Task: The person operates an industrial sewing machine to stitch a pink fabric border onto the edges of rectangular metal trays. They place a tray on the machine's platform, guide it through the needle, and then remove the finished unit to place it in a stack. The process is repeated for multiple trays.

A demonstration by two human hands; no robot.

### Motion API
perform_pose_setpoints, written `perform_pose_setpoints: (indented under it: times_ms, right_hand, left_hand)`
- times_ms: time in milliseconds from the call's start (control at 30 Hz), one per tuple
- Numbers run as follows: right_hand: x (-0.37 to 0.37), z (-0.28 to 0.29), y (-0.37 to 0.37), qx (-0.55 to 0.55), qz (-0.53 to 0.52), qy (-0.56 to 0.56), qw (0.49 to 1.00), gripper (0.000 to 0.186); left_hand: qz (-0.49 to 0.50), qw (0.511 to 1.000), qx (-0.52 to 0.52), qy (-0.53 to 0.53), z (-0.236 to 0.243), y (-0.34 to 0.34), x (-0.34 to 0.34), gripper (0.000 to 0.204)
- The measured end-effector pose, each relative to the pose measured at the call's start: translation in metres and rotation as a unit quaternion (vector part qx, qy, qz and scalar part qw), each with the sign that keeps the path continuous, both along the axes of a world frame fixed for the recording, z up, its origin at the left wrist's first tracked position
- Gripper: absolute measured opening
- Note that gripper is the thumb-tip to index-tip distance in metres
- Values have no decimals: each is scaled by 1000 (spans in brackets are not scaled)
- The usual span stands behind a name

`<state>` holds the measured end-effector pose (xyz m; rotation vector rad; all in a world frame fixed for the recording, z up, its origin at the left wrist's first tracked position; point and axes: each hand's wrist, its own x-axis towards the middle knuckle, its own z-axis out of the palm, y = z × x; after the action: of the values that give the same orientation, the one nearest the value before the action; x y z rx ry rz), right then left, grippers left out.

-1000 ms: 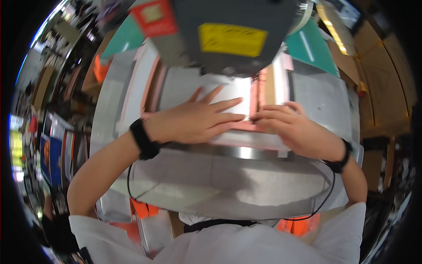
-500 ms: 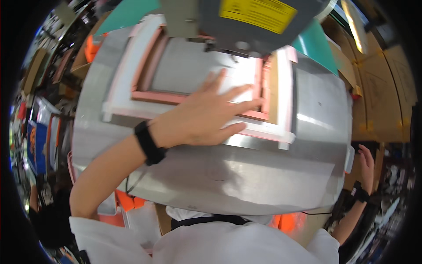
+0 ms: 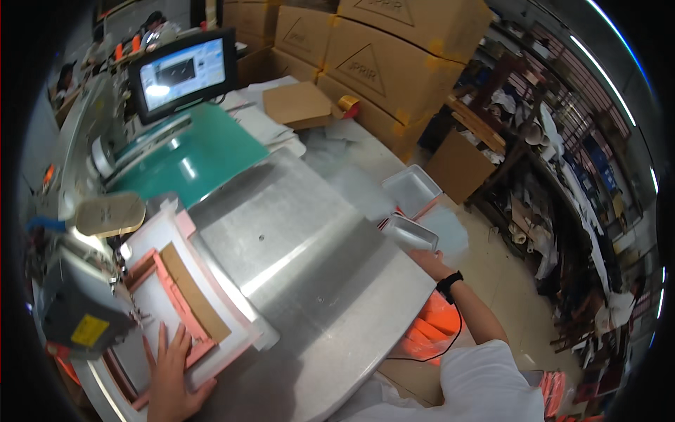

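Note:
My left hand (image 3: 172, 376) is spread flat over the pink-edged frame (image 3: 184, 299) on the metal worktable, fingers apart and nothing in them. A brown strip (image 3: 193, 285) lies along the frame's right side, on a white base with pink-taped corners. Over the frame hangs a dark grey machine head (image 3: 84, 302) with a yellow label. Past the table's right edge, my right hand (image 3: 429, 265), with a black band at the wrist, is at the near rim of a small silver metal tray (image 3: 413, 232). Its fingers are too small and blurred to show whether they grip the tray.
A second silver tray (image 3: 411, 188) stands beyond the first. Orange plastic-wrapped pieces (image 3: 432, 323) and a black cable (image 3: 460, 320) are below the table's right edge. Behind stand a monitor (image 3: 184, 74), a green mat (image 3: 186, 158) and stacked cardboard boxes (image 3: 380, 67).
The view has swung right, bringing the trays and monitor into sight. My left hand still lies over the frame. My right hand, earlier raised beside the table, is now at the tray.

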<state>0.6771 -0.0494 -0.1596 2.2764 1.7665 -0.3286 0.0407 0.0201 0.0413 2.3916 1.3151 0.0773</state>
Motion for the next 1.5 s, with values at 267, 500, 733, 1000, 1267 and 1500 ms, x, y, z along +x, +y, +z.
perform_pose_setpoints:
  times_ms: [267,500,733,1000,1267,1500]
  right_hand:
    - [13,-32,-9,137,-88,124,979,35]
    - [69,-105,-38,372,-336,140,854,67]
    - [66,-77,-25,193,-513,347,761,56]
    - [102,-88,-44,110,-214,323,915,24]
    - [88,-27,-28,338,-422,507,671,30]
    - [131,38,-42,487,-359,349,716,39]
  left_hand:
    - [192,979,27,59,-19,11,-97,59]
    - [163,979,23,122,-29,34,-106,59]
    - [119,980,-74,143,-28,44,-107,72]
    - [112,961,-124,218,-3,50,-93,72]
    - [10,992,-129,-4,3,21,-70,51]
    - [-1,997,-51,-50,-22,7,-46,49]
